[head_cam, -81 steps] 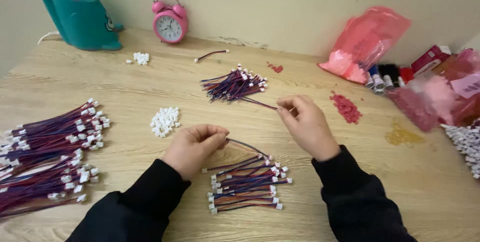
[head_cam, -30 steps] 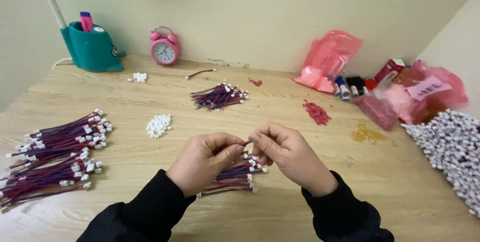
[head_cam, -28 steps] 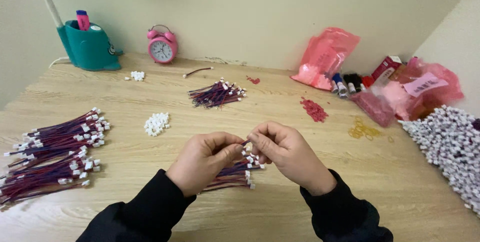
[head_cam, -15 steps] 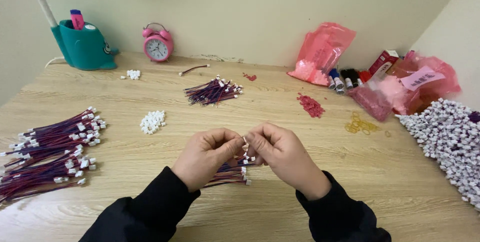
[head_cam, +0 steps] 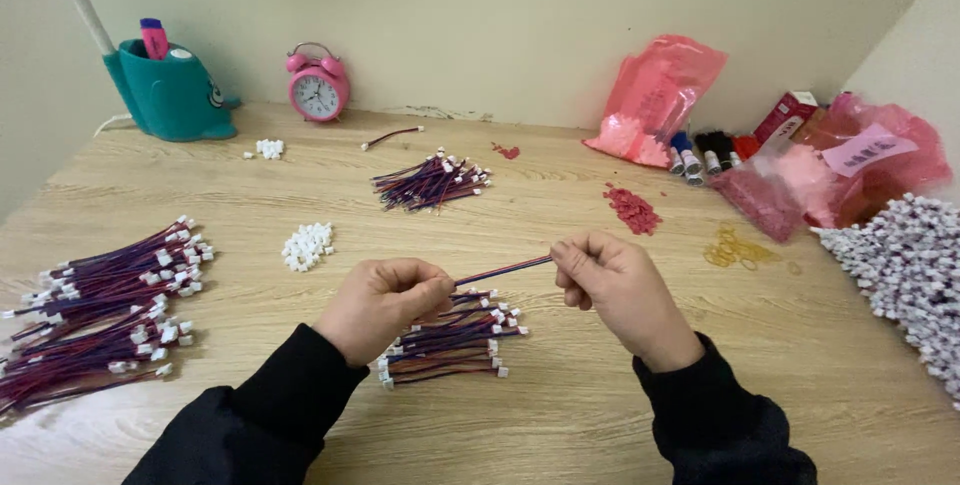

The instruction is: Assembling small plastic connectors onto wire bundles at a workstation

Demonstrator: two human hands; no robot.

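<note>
Red-blue wire lead (head_cam: 503, 271) stretched taut between hands, above small bundle (head_cam: 450, 336) on counter (head_cam: 560, 415). Left hand (head_cam: 383, 306) curled closed on one end; right hand (head_cam: 612, 284) pinching other. I note larger bundles (head_cam: 100, 310) far left, white connector pile (head_cam: 306, 245) nearby.

Both ends of the wire (head_cam: 503, 271) are disappearing inside the left hand (head_cam: 383, 300) and right hand (head_cam: 612, 285). Beside the left hand, the small wire bundle (head_cam: 450, 338) is lying partly hidden. Farther left, the big wire pile (head_cam: 95, 310) is running off the edge.
</note>
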